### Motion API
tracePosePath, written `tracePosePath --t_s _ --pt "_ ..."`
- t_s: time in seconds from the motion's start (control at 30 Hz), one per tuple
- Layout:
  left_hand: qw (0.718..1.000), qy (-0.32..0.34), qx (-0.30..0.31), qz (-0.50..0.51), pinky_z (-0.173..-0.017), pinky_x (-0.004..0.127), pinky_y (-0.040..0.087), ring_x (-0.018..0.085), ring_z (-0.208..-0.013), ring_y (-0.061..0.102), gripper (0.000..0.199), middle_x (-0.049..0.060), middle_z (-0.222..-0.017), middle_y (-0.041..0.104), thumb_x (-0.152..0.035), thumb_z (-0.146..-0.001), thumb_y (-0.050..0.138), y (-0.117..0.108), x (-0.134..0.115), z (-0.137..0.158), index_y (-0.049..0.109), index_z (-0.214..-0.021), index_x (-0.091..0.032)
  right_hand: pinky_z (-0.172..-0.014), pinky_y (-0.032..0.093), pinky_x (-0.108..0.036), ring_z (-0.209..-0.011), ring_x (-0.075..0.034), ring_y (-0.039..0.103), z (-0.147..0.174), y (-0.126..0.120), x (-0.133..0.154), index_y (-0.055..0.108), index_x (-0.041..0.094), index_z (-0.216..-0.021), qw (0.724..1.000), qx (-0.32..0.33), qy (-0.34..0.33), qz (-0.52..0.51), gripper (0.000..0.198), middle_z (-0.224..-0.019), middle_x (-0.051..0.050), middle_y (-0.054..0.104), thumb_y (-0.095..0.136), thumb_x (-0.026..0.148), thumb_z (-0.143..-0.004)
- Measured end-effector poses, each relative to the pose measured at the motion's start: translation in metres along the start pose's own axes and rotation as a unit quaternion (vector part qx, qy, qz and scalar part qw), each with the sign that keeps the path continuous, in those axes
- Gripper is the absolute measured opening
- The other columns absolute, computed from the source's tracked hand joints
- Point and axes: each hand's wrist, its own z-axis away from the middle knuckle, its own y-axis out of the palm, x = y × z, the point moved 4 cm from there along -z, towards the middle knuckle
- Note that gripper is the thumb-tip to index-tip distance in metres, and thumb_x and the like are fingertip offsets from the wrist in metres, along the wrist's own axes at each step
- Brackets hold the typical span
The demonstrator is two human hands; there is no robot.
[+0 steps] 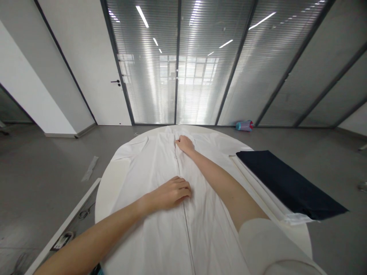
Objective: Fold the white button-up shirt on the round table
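The right hand (185, 144) grips the front edge of a white fabric garment (160, 160) spread across a round white bench (104, 198), lower centre; the left hand (173, 192) rests curled on it, grip unclear. Folded navy-blue cloth (286, 183) overhangs at right; a blue-and-red bundle (244, 126) lies beyond.

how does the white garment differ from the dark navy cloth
Colour: the white garment is white, while the dark navy cloth is almost black.
Pose: the garment is spread wide and wrinkled across the middle of the round table; the navy cloth lies smoother at the right, jutting past the edge.
Contact: the left hand and right hand touch the garment, but neither touches the navy cloth.
Shared: both are fabric.
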Motion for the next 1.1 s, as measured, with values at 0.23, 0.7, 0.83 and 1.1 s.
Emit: tracePosePath --t_s 0.23,0.7,0.83,1.1 --pt "0.999 -0.021 0.030 -0.010 -0.091 0.034 0.043 0.018 -0.090 0.062 0.015 0.005 -0.094 0.067 -0.012 -0.093 0.050 0.002 -0.001 0.000 0.064 -0.093 -0.019 -0.083 0.051 -0.034 -0.102 -0.026 0.066 -0.001 0.015 0.003 0.069 0.022 -0.106 1.000 0.015 -0.023 -0.008 0.030 -0.111 -0.011 0.071 0.049 0.041 -0.094" --pt "0.998 -0.040 0.028 0.051 -0.083 0.029 0.049 0.018 -0.087 0.061 0.018 0.007 -0.092 0.063 -0.006 -0.088 0.049 -0.010 0.001 0.004 0.062 -0.095 -0.017 -0.096 0.044 -0.035 -0.111 -0.025 0.057 -0.009 0.015 -0.001 0.066 0.022 -0.114 0.996 -0.008 -0.088 -0.004 0.031 -0.119 -0.012 0.062 0.044 0.038 -0.100" --pt "0.999 0.000 0.037 -0.011 -0.093 0.037 0.048 0.022 -0.094 0.064 0.013 0.009 -0.096 0.067 -0.018 -0.094 0.052 -0.003 -0.022 -0.004 0.065 -0.094 -0.016 -0.099 0.042 -0.038 -0.116 -0.028 0.052 -0.001 0.013 0.001 0.065 0.022 -0.115 0.995 -0.032 -0.097 0.004 0.032 -0.122 -0.013 0.060 0.040 0.038 -0.101" --pt "0.992 0.103 0.068 -0.010 -0.122 0.053 0.025 0.034 -0.149 0.028 0.067 0.014 -0.159 0.036 -0.052 -0.094 0.055 0.027 -0.100 -0.008 0.044 -0.149 -0.016 -0.107 0.036 -0.040 -0.123 -0.025 0.049 0.003 0.011 0.003 0.062 0.022 -0.126 0.989 -0.068 -0.128 0.005 0.042 -0.134 -0.011 0.057 0.034 0.044 -0.103"
